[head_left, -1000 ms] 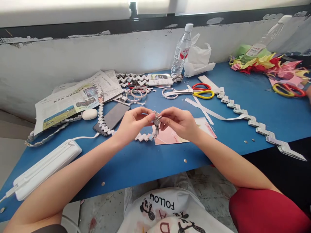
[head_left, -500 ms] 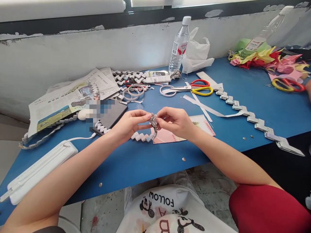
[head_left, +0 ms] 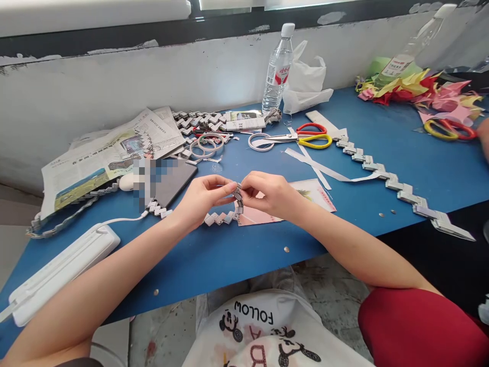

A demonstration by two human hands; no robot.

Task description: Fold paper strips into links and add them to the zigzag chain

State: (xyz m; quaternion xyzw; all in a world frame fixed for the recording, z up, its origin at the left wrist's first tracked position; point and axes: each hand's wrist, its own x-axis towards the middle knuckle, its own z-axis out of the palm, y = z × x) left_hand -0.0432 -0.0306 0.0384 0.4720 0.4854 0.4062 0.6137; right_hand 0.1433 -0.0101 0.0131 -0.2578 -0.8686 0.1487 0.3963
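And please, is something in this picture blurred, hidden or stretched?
Head view, centre: left hand and right hand look fairly sharp; head view, left: blocky pixelation hides part of the phone; head view, right: the bottle among coloured paper leans, probably lens stretch.

At the back of the blue table (head_left: pixel 198 278), a white-capped water bottle (head_left: pixel 278 74) with a red-and-white label stands just beside a crumpled white plastic bag (head_left: pixel 307 74). Farther right, another clear bottle (head_left: pixel 397 66) rises from a heap of bright folded paper (head_left: pixel 407 85), with red-and-yellow-handled scissors (head_left: pixel 454 134) in front of it. On the left, printed newspapers (head_left: pixel 84 163) lie overlapping near a partly blurred dark phone (head_left: pixel 179 181). A white cable (head_left: pixel 128 219) runs between the phone and a long white plastic case (head_left: pixel 71 270).
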